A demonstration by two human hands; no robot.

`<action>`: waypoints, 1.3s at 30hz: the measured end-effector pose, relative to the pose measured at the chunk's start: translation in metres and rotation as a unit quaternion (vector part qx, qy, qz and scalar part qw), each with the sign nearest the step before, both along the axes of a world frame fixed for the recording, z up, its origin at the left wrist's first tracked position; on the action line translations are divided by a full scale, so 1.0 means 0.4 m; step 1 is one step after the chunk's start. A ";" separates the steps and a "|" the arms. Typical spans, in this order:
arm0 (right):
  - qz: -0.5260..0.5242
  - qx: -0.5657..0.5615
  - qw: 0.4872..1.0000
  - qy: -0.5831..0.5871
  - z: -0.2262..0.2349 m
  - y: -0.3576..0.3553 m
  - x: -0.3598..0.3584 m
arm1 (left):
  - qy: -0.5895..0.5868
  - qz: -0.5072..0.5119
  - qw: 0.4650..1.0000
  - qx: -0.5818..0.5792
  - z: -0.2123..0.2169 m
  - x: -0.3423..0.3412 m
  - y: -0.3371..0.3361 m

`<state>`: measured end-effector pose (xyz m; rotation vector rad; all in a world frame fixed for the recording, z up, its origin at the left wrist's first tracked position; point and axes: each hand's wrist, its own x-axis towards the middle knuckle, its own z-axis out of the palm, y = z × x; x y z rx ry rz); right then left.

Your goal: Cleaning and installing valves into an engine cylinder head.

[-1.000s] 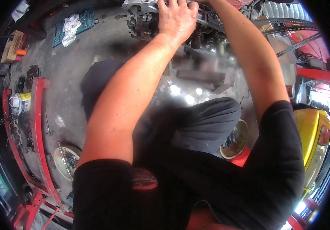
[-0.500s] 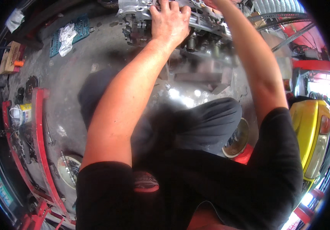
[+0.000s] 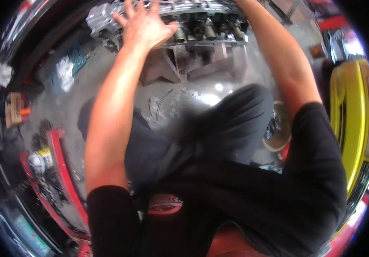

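The fingers (image 3: 135, 8) of the left hand (image 3: 143, 28) are spread apart and laid flat against the near side of the engine (image 3: 193, 19), with the thumb stretched out to the right; nothing is gripped, and the palm seems pressed there as a brace. The right hand is cut off by the top edge of the view, so whether its fingers are apart or closed cannot be told; only the right forearm (image 3: 278, 64) is seen reaching up past the engine's right end. The engine is carried on a metal stand (image 3: 193, 64) on the concrete floor (image 3: 64, 107), directly ahead of the bent knees. A red rack (image 3: 60, 171) with small parts is kept at the floor's left edge, well apart.
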<state>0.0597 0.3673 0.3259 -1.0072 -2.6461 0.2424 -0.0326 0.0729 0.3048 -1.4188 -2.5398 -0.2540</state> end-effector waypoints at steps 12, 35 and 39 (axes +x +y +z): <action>0.044 -0.040 0.996 0.067 0.005 -0.034 0.009 | 0.160 -0.034 0.986 -0.029 -0.027 0.037 0.099; 0.048 -0.077 0.994 0.055 0.052 -0.072 0.047 | 0.155 -0.040 0.975 0.153 -0.016 0.129 0.145; 0.062 -0.061 0.994 0.059 0.050 -0.078 0.054 | 0.108 -0.035 0.985 0.129 -0.017 0.119 0.164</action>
